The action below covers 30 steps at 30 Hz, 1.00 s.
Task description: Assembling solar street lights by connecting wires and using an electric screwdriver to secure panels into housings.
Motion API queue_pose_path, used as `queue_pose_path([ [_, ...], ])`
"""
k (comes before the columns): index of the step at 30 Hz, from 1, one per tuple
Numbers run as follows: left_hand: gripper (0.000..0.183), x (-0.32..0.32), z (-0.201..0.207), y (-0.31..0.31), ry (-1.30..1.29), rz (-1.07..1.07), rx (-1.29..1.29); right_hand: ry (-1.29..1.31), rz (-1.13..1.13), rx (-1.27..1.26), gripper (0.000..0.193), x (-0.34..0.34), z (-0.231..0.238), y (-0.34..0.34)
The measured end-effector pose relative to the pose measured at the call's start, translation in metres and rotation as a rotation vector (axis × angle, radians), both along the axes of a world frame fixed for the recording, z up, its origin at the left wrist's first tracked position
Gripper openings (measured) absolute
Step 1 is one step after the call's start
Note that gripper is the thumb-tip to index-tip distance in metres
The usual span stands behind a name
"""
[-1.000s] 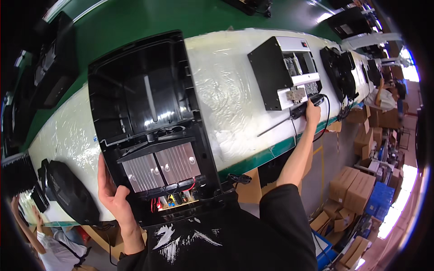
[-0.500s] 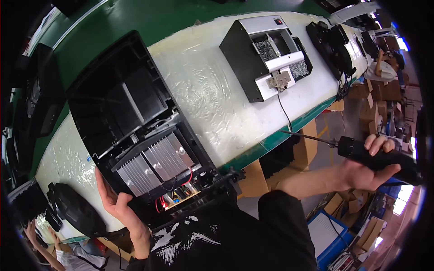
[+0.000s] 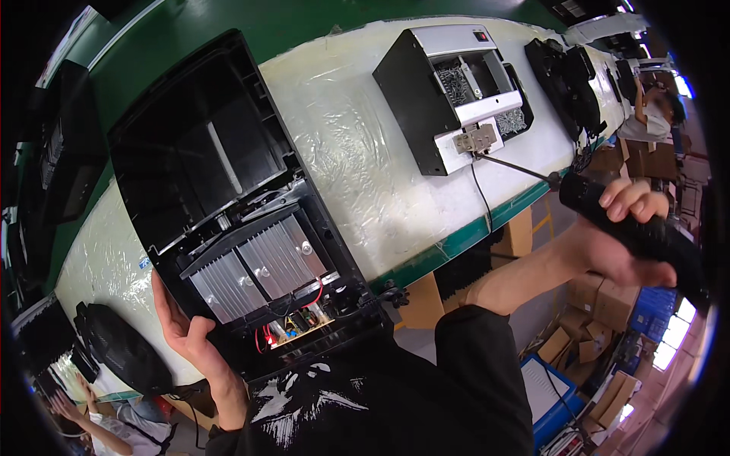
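In my right hand (image 3: 612, 247) is a black electric screwdriver (image 3: 589, 199), gripped around its body. Its long thin bit (image 3: 517, 167) reaches left to the metal pick-up block (image 3: 475, 141) on the front of a screw feeder (image 3: 412, 102), which has loose screws in its trays. My left hand (image 3: 188, 338) lies against the near left side of a black plastic speaker cabinet (image 3: 201, 129), fingers stretched out and thumb apart. Inside the cabinet's near end sit finned aluminium heat sinks (image 3: 228, 285), with a circuit board (image 3: 303, 334) and red wires in front of them.
The table (image 3: 334, 137) is covered in clear film, with a green front edge. A black rounded casing (image 3: 122, 349) lies left, more black parts (image 3: 563, 87) far right. Cardboard boxes (image 3: 422, 304) and a blue bin (image 3: 547, 395) stand below. Other people work at both ends.
My right hand has raised the screwdriver, moving its bit tip from the table's front edge up to the feeder's pick-up block. My left hand stays against the cabinet.
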<state>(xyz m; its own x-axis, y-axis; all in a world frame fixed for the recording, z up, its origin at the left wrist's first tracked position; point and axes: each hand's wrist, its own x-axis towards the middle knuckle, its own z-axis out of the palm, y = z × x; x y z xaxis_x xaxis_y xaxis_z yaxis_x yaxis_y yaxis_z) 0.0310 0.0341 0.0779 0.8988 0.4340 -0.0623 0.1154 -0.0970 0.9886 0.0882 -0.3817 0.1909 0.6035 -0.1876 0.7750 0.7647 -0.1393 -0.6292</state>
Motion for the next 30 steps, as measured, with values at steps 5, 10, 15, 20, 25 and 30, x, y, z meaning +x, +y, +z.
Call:
queue_pose_path([
  [5,0.081,0.003,-0.003,0.000,-0.069,0.002,0.028,0.272,0.251,0.028,0.054,0.055,0.027,-0.004],
  [10,0.078,0.003,-0.008,0.001,-0.098,0.017,-0.130,0.324,-0.142,-0.123,0.032,0.112,0.027,0.035],
  [15,0.075,0.008,-0.008,-0.003,-0.156,-0.001,-0.235,0.326,-0.225,-0.098,0.026,0.086,0.009,0.053],
  [20,0.070,0.007,-0.009,-0.001,-0.165,-0.061,-0.301,0.362,0.058,-0.175,0.044,-0.029,0.064,0.053],
  [25,0.066,0.007,-0.009,0.003,-0.178,-0.073,-0.262,-0.219,0.561,0.284,0.032,-0.133,0.115,0.068],
  [30,0.064,0.009,-0.012,0.003,-0.188,-0.084,-0.291,-0.427,0.685,0.533,0.031,-0.125,0.085,0.138],
])
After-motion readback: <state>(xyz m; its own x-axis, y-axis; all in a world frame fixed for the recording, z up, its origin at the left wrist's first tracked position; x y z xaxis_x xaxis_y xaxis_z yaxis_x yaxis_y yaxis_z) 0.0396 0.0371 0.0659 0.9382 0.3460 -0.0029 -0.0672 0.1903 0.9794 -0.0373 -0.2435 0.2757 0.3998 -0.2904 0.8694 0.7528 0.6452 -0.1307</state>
